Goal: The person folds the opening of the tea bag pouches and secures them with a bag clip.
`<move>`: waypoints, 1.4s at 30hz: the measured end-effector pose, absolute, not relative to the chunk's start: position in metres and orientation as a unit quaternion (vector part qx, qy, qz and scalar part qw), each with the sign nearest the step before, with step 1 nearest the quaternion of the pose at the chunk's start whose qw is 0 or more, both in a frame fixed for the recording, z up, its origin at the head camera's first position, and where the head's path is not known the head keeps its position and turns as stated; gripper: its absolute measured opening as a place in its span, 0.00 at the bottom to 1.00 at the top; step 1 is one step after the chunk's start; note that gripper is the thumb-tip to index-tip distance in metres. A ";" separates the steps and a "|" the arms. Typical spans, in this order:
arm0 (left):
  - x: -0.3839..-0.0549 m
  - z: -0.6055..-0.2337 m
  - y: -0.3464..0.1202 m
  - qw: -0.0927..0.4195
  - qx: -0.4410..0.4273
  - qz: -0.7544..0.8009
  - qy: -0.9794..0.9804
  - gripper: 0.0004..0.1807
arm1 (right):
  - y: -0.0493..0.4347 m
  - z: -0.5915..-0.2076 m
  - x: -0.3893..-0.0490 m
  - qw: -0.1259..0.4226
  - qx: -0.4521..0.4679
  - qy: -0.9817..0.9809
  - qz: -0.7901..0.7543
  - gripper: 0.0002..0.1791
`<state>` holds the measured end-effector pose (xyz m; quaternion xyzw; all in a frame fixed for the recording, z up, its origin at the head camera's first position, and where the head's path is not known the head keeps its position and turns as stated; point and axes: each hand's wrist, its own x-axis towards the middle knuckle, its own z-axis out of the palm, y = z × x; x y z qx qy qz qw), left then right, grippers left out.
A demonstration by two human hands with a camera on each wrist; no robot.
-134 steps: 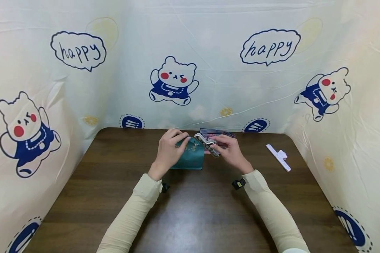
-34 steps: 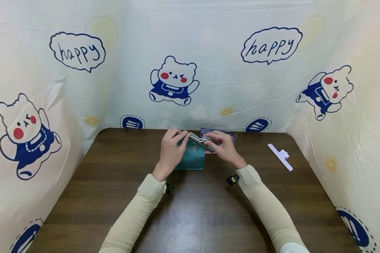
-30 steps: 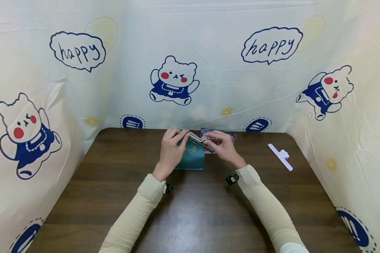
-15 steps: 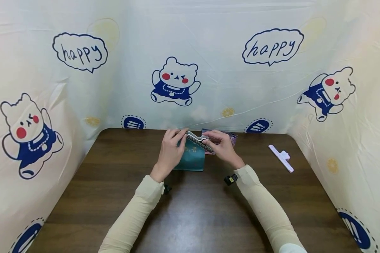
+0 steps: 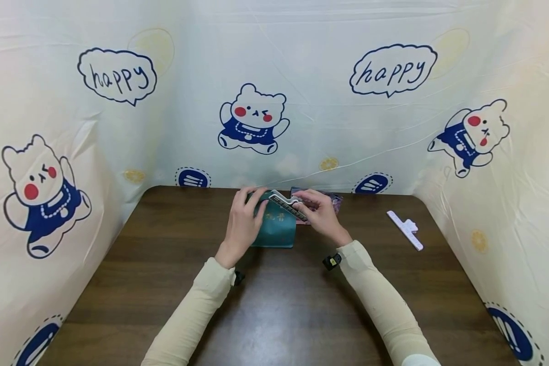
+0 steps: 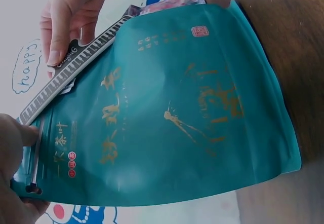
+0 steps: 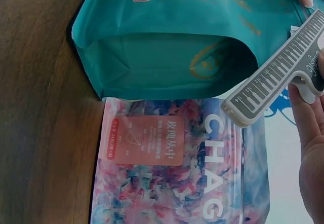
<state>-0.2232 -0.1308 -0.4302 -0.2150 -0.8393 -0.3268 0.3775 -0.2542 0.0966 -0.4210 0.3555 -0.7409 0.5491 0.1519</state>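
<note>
A teal tea bag [image 5: 276,229] with gold lettering stands near the back of the table. My left hand [image 5: 243,223] grips its top corner, with the thumb [image 6: 23,133] at the zip strip in the left wrist view. My right hand [image 5: 322,213] pinches the handle of a bag clip [image 5: 289,205] printed with black and white piano keys. The clip lies slantwise along the bag's top edge, overlapping it in the left wrist view. In the right wrist view, the clip's near end [image 7: 243,110] sticks out past the bag's side.
Beside the teal bag, partly behind my right hand, is a pink and blue patterned pouch [image 7: 167,183]. A white clip [image 5: 405,230] lies on the right of the brown table [image 5: 274,305]. A printed cloth [image 5: 311,101] hangs around the back and sides.
Over the last seconds the clip has moved left onto the bag's top edge, with my right hand following. Just now my left thumb and fingers have spread slightly and shifted a little left.
</note>
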 end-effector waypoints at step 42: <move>-0.223 -0.429 -0.131 0.354 -0.178 -0.387 -0.833 0.19 | 0.076 -0.420 -0.253 0.182 0.336 -0.709 0.593 0.12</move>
